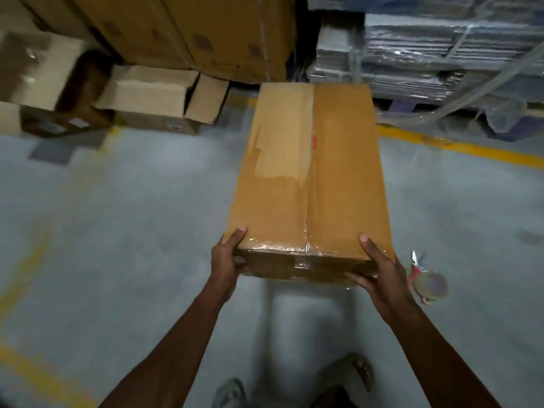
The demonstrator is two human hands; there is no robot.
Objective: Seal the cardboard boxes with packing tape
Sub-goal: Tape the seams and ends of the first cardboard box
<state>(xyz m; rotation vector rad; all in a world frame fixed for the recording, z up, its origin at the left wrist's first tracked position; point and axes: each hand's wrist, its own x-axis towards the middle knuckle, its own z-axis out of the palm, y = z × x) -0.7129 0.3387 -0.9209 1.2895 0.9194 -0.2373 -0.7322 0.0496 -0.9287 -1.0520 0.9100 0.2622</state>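
Both hands gripped the near end of the taped box (309,172), held above the floor (117,216). Left hand (226,260) and right hand (379,275) fingers were clamped on its corners. A tape dispenser (426,282) lay just right.

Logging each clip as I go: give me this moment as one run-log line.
left hand: grips box near corner | right hand: grips other near corner | cardboard box: flaps closed, seam taped | tape dispenser: on floor, right of box
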